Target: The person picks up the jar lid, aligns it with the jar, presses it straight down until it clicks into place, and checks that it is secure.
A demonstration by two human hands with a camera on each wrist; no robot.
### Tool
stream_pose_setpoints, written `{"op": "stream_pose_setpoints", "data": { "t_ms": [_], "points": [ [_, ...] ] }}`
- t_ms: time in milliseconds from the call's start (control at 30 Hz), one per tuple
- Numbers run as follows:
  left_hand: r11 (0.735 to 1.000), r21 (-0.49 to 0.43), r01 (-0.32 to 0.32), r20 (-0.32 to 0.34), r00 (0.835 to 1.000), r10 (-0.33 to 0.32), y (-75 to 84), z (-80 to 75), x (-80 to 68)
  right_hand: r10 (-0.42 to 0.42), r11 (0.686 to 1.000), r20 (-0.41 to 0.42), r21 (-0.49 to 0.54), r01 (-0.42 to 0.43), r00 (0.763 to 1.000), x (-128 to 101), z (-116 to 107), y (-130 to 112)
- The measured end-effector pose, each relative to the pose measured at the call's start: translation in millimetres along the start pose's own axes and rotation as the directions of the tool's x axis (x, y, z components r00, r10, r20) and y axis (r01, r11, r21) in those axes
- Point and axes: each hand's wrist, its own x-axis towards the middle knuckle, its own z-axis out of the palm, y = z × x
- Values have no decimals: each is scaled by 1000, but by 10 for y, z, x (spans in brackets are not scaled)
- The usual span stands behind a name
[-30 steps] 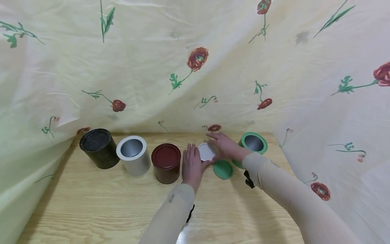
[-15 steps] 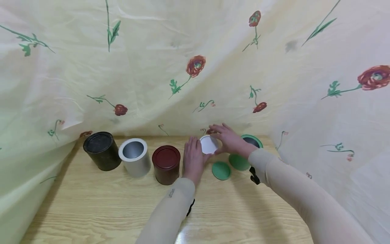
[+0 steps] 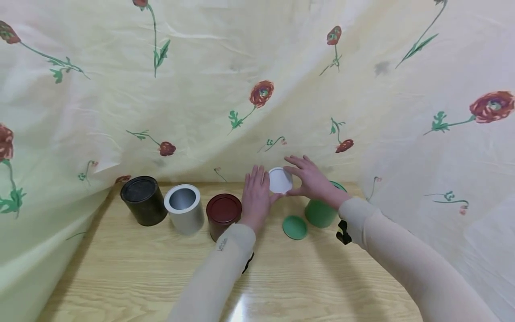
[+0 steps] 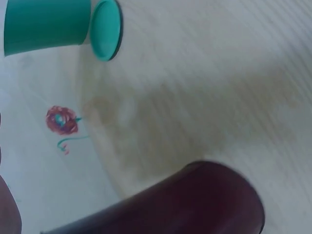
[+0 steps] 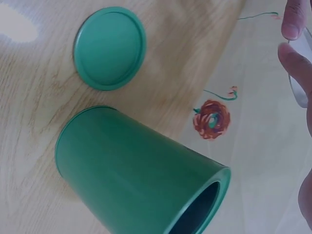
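Both my left hand [image 3: 256,197] and right hand [image 3: 310,180] are gripping the white can lid [image 3: 280,180] — a green lid [image 3: 295,227] lying at its five o'clock.

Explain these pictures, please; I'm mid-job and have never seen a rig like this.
No machine here: a person works with bare hands. The wide view comes from a camera on the head, looking down; the other two come from cameras on each wrist. On the wooden table stand, left to right, a closed black can, an open white can, a closed dark red can and an open green can, with a green lid lying near it. The right hand pinches a raised white lid by its edge; the left hand, fingers straight, touches it too.
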Motion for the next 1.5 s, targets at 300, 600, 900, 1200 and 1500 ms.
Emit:
{"op": "stream_pose_setpoints", "data": {
  "t_ms": [300,600,900,1200,1500],
  "points": [
    [998,15,-65,1,998,65,-218,-263,110,-43,999,-137,24,46,990,106,-13,-64],
    [989,11,-151,-64,986,151,-479,-508,120,-59,997,-180,47,69,982,208,-74,-262],
    [974,-71,-215,-143,969,203,-802,-717,26,-96,990,-238,82,118,966,322,-55,-544],
    [961,-117,-251,-183,956,228,-1166,-879,-104,-96,980,-246,148,136,965,496,78,-859],
    [968,-105,-227,-141,967,211,-1476,-1070,-224,-141,968,-266,166,189,954,693,240,-1060]
  ]
}}
